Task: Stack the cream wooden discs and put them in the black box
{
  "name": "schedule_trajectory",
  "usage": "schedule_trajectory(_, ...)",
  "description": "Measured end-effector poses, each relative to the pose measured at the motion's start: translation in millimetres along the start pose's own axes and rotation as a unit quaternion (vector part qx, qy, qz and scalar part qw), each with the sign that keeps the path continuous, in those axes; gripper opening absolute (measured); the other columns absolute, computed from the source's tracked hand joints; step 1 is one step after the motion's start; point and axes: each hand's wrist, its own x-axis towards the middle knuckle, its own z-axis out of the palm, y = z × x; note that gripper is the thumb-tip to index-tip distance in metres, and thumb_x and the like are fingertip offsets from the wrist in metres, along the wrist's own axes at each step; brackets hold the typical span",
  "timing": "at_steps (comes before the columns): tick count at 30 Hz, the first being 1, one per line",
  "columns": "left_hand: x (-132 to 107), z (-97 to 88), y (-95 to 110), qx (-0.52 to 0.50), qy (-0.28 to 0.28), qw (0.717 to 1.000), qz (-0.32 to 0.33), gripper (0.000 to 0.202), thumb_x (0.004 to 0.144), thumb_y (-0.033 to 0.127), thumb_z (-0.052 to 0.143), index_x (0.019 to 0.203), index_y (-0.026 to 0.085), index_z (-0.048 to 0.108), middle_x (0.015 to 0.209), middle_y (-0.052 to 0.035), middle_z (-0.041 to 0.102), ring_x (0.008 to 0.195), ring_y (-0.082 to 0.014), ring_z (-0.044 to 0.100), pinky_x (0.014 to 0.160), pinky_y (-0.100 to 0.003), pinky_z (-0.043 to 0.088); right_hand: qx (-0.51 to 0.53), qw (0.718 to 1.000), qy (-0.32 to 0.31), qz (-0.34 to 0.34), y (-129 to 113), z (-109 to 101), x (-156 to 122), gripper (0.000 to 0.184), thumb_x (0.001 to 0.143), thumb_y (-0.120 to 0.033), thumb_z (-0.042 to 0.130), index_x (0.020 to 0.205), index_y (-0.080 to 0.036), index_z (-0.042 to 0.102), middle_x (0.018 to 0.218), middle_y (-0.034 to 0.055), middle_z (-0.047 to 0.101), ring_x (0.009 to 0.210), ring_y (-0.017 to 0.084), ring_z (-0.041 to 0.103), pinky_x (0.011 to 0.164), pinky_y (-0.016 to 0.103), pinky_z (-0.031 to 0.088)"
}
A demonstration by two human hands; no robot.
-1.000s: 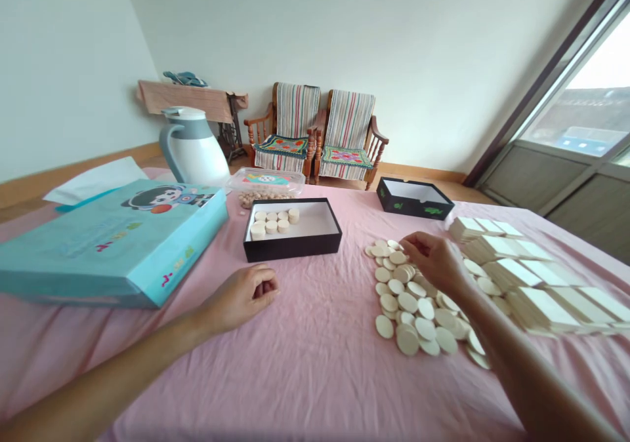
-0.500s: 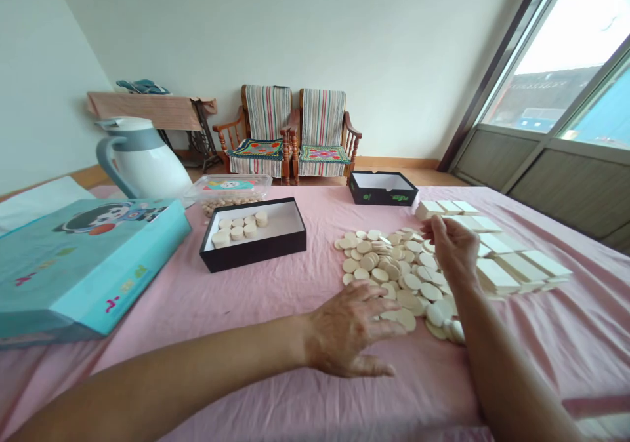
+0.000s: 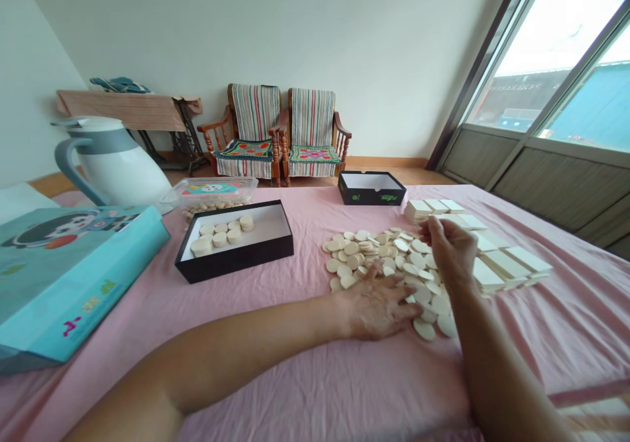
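A loose pile of pale, thin round discs (image 3: 352, 248), wood-like in look, covers the pink tablecloth in front of me. My left hand (image 3: 381, 303) lies over the near side of this pile, its fingers spread and touching the discs. Above the pile's right side, my right hand (image 3: 450, 245) is closed with thumb and fingers together. What it holds, if anything, is hidden. Just beyond and beside it stand stacks of pale flat rectangular pieces (image 3: 504, 263). To the left, a black open box (image 3: 241, 258) with a white inside holds short stacks of discs (image 3: 220, 239).
Farther back sits a second black box (image 3: 371, 196). A clear plastic tub (image 3: 216, 196) with small round pieces stands behind the first box. At left are a turquoise box (image 3: 88, 284) and a white and grey jug (image 3: 118, 166). Two wooden armchairs (image 3: 312, 124) stand beyond the table.
My left hand has moved right and farther over the disc pile. My right hand stays closed near the stacks. The whole view has shifted slightly.
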Motion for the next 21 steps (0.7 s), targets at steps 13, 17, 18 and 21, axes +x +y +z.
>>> schedule_trajectory(13,-48.3,-5.3,-63.5,0.074,-0.006,0.988,-0.139,0.038,0.092,0.044,0.040,0.120,0.022,0.053,0.132,-0.0103,0.050,0.123,-0.0282,0.040,0.100,-0.049,0.028,-0.294,0.927,-0.233,0.008,13.9,36.1,-17.3,0.052,0.089,-0.053,0.031,0.123,-0.022,0.056,0.133,0.0154,0.050,0.119,0.035,0.045,0.096,0.057,0.032)
schedule_trajectory(17,-53.5,-10.0,-71.0,0.087,0.010,0.983,-0.161,0.046,0.091,0.052,0.037,0.117,0.019,0.055,0.128,-0.0129,0.053,0.116,-0.0278,0.047,0.100,-0.051,0.027,-0.098,0.955,-0.274,-0.061,-4.1,50.6,-24.2,0.051,0.090,-0.053,0.032,0.121,-0.020,0.057,0.129,0.0120,0.054,0.123,0.026,0.045,0.103,0.046,0.033)
schedule_trajectory(18,-55.0,-12.2,-71.4,0.088,0.015,0.983,-0.161,0.048,0.091,0.054,0.037,0.119,0.019,0.054,0.129,-0.0133,0.053,0.116,-0.0278,0.047,0.100,-0.051,0.027,-0.054,0.956,-0.281,-0.065,-9.4,50.6,-23.8,0.053,0.090,-0.054,0.031,0.122,-0.020,0.056,0.127,0.0115,0.056,0.122,0.025,0.047,0.102,0.043,0.035)
schedule_trajectory(21,-62.9,-21.2,-69.6,0.085,0.032,0.984,-0.154,0.051,0.091,0.053,0.036,0.124,0.018,0.050,0.128,-0.0137,0.053,0.117,-0.0282,0.047,0.100,-0.050,0.028,0.026,0.962,-0.266,-0.049,-21.9,37.2,-17.6,0.054,0.090,-0.056,0.032,0.121,-0.019,0.056,0.120,0.0104,0.061,0.112,0.024,0.055,0.092,0.039,0.045)
